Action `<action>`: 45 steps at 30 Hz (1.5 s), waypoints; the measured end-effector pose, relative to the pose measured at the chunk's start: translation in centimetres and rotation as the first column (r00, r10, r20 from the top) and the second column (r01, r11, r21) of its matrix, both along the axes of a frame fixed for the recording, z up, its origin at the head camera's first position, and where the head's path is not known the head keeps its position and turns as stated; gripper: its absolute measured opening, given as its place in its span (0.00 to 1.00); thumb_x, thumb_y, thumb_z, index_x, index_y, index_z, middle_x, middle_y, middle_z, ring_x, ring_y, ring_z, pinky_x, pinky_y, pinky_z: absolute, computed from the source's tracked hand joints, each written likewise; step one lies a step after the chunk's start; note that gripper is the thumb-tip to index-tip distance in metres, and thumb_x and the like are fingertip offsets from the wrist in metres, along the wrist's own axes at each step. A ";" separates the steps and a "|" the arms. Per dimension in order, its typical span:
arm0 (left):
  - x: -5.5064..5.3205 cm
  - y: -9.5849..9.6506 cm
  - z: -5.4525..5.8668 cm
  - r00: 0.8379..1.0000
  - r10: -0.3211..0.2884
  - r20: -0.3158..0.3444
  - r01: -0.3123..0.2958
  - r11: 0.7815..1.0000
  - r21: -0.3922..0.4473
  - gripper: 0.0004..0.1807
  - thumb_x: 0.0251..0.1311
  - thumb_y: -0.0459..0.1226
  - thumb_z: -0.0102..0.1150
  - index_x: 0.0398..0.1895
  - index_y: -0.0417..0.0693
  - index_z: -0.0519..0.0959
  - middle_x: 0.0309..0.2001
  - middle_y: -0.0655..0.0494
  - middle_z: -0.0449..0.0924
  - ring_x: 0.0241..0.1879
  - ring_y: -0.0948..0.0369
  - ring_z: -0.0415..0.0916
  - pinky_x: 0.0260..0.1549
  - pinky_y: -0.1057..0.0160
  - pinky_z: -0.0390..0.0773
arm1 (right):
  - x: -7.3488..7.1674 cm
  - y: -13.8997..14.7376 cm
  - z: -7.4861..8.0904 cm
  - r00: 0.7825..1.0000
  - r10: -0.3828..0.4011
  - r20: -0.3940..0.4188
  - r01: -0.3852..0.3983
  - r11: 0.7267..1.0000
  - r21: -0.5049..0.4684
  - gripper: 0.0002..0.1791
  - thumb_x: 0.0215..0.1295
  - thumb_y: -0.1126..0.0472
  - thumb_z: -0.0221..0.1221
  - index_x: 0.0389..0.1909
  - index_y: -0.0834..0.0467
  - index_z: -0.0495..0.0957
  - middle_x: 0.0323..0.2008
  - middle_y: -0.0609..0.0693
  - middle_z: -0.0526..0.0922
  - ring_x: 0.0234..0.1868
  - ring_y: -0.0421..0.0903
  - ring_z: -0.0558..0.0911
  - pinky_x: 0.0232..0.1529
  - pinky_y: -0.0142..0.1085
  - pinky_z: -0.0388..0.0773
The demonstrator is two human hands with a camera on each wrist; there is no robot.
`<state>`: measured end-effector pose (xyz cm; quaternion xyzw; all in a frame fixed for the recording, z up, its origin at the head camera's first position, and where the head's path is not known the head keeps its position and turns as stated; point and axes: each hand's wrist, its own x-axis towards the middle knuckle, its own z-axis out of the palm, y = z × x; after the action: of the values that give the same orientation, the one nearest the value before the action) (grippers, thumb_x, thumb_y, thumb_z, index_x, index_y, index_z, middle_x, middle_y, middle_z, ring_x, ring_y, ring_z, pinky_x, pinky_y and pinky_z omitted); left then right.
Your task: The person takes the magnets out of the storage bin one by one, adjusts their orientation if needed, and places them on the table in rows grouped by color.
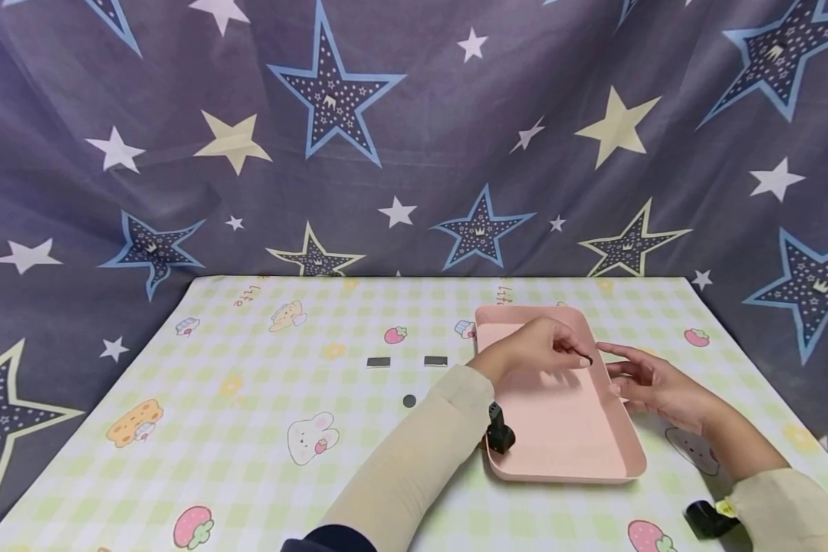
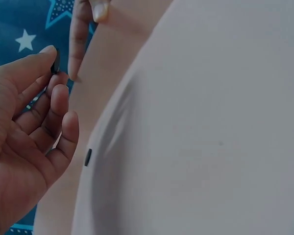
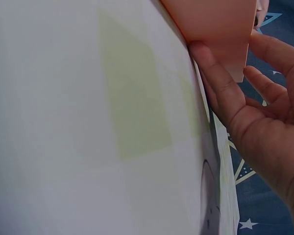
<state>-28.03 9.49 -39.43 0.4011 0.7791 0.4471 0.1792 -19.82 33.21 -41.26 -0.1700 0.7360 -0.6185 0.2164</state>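
Over the right side of the shallow pink tray (image 1: 559,452), my left hand (image 1: 538,343) pinches a small black disc (image 2: 56,61) between thumb and fingertips, close to the right rim. A small dark piece (image 2: 88,157) also shows at the base of the tray's inner wall in the left wrist view; I cannot make it out in the head view. Outside the tray, my right hand (image 1: 662,387) touches the right wall, its fingers (image 3: 274,49) extended along the rim and outer side.
Left of the tray lie two flat dark rectangles, one nearer the left (image 1: 379,362) and one nearer the tray (image 1: 435,361). A dark round disc (image 1: 409,401) lies in front of them. Checked cloth (image 1: 262,429) covers the table, and a star-patterned curtain (image 1: 414,176) hangs behind.
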 end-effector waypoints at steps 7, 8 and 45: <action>0.4 -0.3 1.4 0.999 -0.014 -0.043 0.015 1.000 0.022 0.09 0.61 0.35 0.65 0.43 0.41 0.86 0.33 0.61 0.85 0.32 0.73 0.77 0.38 0.77 0.76 | 0.0 -0.1 0.0 1.000 -0.024 0.007 0.024 0.999 0.023 0.35 0.73 0.67 0.52 0.77 0.54 0.50 0.58 0.53 0.72 0.53 0.42 0.79 0.48 0.43 0.81; 0.4 -0.4 1.6 0.998 -0.018 -0.057 0.020 0.999 0.027 0.09 0.61 0.35 0.65 0.43 0.41 0.86 0.33 0.60 0.85 0.32 0.73 0.77 0.38 0.77 0.76 | 0.0 -0.1 0.0 1.000 -0.028 0.008 0.028 0.999 0.027 0.35 0.73 0.67 0.52 0.77 0.53 0.50 0.58 0.54 0.72 0.53 0.42 0.79 0.48 0.43 0.81; 1.4 -5.2 4.7 0.982 -0.031 -0.187 0.041 0.998 0.053 0.07 0.59 0.33 0.66 0.39 0.39 0.85 0.34 0.54 0.85 0.32 0.70 0.78 0.39 0.74 0.77 | -0.1 0.0 -0.1 1.000 0.010 0.001 -0.010 1.000 -0.013 0.34 0.74 0.69 0.49 0.77 0.52 0.51 0.58 0.52 0.73 0.53 0.44 0.80 0.48 0.43 0.81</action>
<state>-26.60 4.31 -34.73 0.4601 0.7722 0.4262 0.1024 -19.88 33.26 -41.40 -0.1749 0.7310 -0.6222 0.2190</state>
